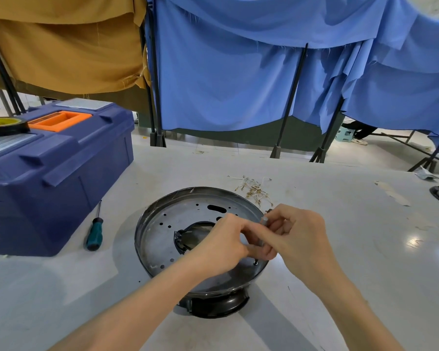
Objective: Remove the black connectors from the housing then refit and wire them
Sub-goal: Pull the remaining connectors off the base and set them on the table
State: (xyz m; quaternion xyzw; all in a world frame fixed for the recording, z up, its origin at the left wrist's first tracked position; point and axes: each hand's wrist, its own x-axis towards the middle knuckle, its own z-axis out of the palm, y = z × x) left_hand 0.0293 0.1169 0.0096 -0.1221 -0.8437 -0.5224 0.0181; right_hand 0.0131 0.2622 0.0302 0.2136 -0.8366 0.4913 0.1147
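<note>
Hands met over the near right edge of the round metal housing [178,224], which sat on a black base [218,305] in the middle of the pale table [365,249]. I watched the right hand [297,236] with its fingers curled, thumb and fingers clamped on a short grey rod [264,221] that stood nearly upright above the housing's rim. The left hand [221,245] reached in across the dish, its fingers curled toward the same spot and touching the right fingertips; I could not tell whether they were pinching anything. Just below the fingertips a small dark piece [256,262] sat on the housing floor near the rim, too small for me to call it a connector. A black-edged opening [181,240] showed in the housing's centre. A heap of loose wires [254,190] lay on the table just beyond the housing. To the left, a green-handled screwdriver [94,233] lay beside a blue toolbox [61,173], which carried a roll of tape [3,126] on its lid.
</note>
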